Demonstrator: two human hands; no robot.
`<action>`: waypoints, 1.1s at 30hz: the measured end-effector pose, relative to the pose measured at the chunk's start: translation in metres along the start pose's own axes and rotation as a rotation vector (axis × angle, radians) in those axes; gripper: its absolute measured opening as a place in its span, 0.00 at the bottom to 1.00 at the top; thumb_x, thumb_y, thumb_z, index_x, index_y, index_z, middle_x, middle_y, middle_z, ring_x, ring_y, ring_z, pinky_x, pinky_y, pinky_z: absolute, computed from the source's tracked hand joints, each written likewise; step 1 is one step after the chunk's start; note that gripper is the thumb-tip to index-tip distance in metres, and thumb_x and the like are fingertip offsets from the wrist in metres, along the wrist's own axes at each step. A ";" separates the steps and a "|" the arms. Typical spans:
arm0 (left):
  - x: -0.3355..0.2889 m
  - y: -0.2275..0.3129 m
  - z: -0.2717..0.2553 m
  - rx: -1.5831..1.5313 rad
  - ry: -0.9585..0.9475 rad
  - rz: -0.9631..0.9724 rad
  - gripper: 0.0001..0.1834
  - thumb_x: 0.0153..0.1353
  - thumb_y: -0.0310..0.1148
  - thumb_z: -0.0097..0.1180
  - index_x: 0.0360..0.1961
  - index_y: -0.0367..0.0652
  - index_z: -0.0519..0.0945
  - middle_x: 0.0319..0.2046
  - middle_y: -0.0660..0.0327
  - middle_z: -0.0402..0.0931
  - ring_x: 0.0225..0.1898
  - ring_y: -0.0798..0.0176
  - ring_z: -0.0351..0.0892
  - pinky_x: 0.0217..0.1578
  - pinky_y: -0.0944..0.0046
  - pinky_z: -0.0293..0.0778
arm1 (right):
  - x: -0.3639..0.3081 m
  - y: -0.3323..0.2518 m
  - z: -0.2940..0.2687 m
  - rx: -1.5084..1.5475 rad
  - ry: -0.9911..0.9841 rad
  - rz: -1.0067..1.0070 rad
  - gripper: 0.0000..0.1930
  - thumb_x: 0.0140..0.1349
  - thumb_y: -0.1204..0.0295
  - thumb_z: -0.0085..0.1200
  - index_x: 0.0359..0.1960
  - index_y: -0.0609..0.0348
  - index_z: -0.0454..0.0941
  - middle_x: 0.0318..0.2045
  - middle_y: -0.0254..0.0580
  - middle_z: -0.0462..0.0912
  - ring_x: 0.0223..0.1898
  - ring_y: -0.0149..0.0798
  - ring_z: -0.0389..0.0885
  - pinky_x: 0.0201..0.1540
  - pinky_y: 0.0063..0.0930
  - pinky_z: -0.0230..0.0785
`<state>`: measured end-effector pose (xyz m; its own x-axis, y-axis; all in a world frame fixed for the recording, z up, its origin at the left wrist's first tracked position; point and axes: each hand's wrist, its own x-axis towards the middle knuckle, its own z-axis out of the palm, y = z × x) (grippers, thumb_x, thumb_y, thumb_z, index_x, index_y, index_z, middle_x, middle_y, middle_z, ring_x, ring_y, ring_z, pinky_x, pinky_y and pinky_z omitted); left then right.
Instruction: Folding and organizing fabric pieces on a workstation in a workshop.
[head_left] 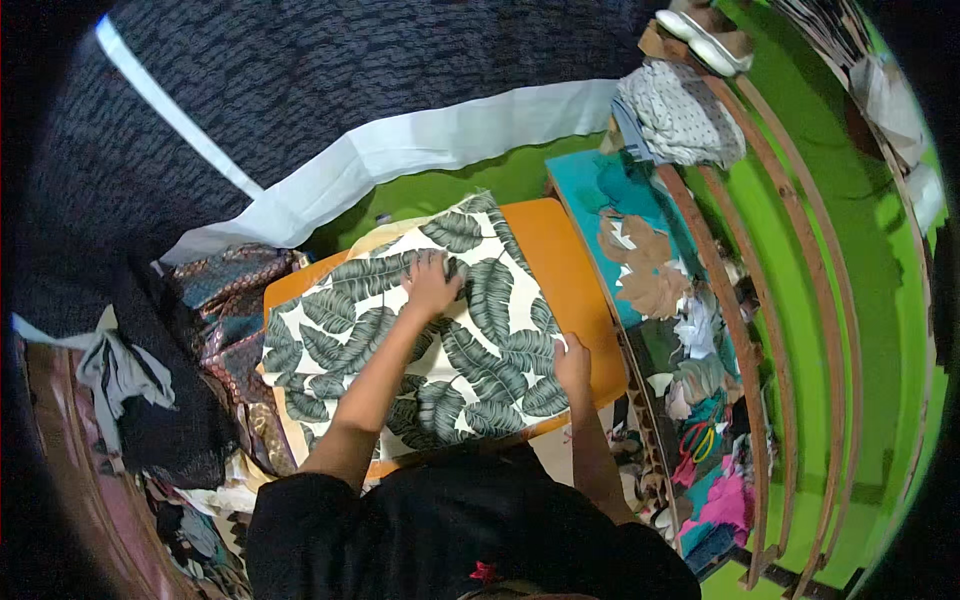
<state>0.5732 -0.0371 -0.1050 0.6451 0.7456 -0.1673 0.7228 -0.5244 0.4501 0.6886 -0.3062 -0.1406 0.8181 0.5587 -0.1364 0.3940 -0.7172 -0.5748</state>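
Observation:
A white fabric with dark green leaf print (490,300) lies spread over an orange table (555,235). My left hand (430,283) rests on the fabric near its upper middle, fingers stretched out and thumb apart. Beside that thumb is a dark patch; I cannot tell whether it is print or a small object. At the fabric's right edge, my right hand (573,365) is closed, pinching the cloth between thumb and fingers. A paler layer of cloth (385,236) shows along the fabric's far edge.
Patterned cloths (235,330) are heaped left of the table. On the right stand a teal surface (580,190) with brown scraps (640,265) and a wooden rack (790,260) holding folded cloth (680,115). A dark curtain with a white border (450,125) hangs beyond the table.

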 end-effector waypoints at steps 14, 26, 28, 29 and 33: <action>-0.129 -0.043 0.021 -0.017 -0.239 -0.247 0.49 0.37 0.69 0.47 0.61 0.68 0.47 0.62 0.53 0.18 0.59 0.32 0.16 0.51 0.31 0.23 | 0.044 -0.007 -0.020 -0.105 0.047 -0.124 0.13 0.51 0.66 0.47 0.29 0.67 0.73 0.28 0.59 0.75 0.32 0.57 0.74 0.35 0.42 0.65; -0.218 -0.158 -0.032 -0.143 0.816 -0.557 0.16 0.45 0.38 0.55 0.36 0.43 0.72 0.38 0.55 0.69 0.41 0.50 0.65 0.42 0.52 0.60 | -0.005 -0.067 0.020 -0.309 0.151 -0.313 0.21 0.44 0.64 0.54 0.40 0.59 0.69 0.38 0.50 0.68 0.47 0.51 0.62 0.48 0.43 0.54; -0.230 -0.183 -0.019 -0.036 0.663 -0.837 0.19 0.47 0.45 0.54 0.34 0.42 0.74 0.35 0.55 0.72 0.38 0.52 0.69 0.39 0.50 0.61 | -0.019 -0.084 0.043 -0.260 0.126 -0.292 0.21 0.43 0.63 0.55 0.41 0.54 0.69 0.44 0.48 0.63 0.48 0.48 0.59 0.50 0.45 0.49; -0.231 -0.193 -0.021 -0.219 0.476 -0.755 0.20 0.47 0.48 0.53 0.33 0.42 0.75 0.31 0.56 0.74 0.35 0.53 0.71 0.36 0.52 0.62 | -0.024 -0.089 0.054 -0.242 0.114 -0.321 0.22 0.44 0.62 0.55 0.42 0.54 0.69 0.45 0.48 0.62 0.50 0.48 0.57 0.52 0.47 0.45; -0.237 -0.206 -0.032 -0.519 0.485 -0.364 0.16 0.52 0.43 0.50 0.29 0.39 0.74 0.22 0.53 0.72 0.26 0.54 0.72 0.30 0.61 0.63 | -0.045 -0.122 0.076 -0.191 0.033 -0.360 0.20 0.48 0.59 0.52 0.43 0.52 0.69 0.48 0.45 0.61 0.54 0.48 0.54 0.55 0.52 0.38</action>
<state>0.2638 -0.0923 -0.1295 0.1249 0.9915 -0.0357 0.5824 -0.0442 0.8117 0.5714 -0.2121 -0.1259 0.6254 0.7767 0.0742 0.7258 -0.5442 -0.4208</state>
